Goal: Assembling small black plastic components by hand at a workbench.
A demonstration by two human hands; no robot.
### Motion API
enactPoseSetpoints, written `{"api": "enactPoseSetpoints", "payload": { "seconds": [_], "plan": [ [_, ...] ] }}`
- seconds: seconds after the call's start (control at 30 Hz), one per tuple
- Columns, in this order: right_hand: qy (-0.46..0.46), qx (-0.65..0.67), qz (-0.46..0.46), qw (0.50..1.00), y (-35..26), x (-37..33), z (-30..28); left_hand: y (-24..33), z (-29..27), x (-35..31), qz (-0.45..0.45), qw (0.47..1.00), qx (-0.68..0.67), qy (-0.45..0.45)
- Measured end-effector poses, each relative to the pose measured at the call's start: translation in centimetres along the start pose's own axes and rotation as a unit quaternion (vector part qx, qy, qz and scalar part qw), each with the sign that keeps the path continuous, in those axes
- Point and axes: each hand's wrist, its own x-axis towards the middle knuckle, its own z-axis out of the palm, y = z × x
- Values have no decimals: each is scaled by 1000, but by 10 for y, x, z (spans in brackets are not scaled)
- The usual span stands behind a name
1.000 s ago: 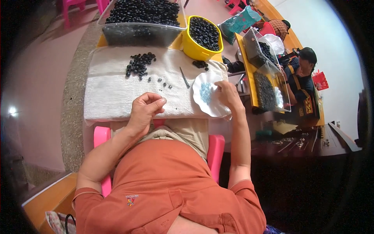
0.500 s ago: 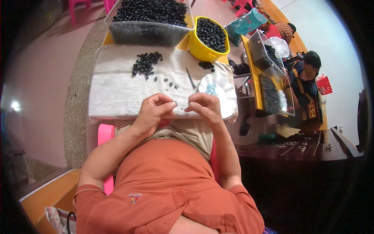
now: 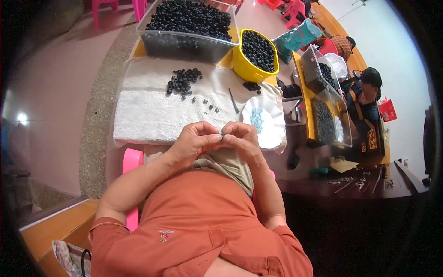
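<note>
Fingertip to fingertip, my left hand and my right hand meet just past the near edge of the white cloth. Both are closed in a pinch. A tiny dark piece seems to sit between the fingertips, too small and covered to name. Beyond them on the cloth lie a loose heap of small black ring-like pieces and a few single ones nearer. A thin dark pointed tool lies beside a white wavy-rimmed dish holding tiny light-blue bits.
A clear bin full of black pieces stands at the table's far end, with a yellow tub of them beside it. A few black pieces lie below the tub. To the right, a person sits by another table with clear bins.
My hands, apart before, have come together at the fingertips. The whole view has shifted slightly, so the table appears lower and farther right.
</note>
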Motion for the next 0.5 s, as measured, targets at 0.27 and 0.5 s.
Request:
{"api": "enactPoseSetpoints", "payload": {
  "seconds": [0.27,0.5],
  "plan": [
    [49,1,-38,998,13,-3,5,-4,0,-2,11,1000,2,-10],
    [43,-3,-41,998,16,-3,6,-3,-1,0,6,1000,-1,8]
  ]
}}
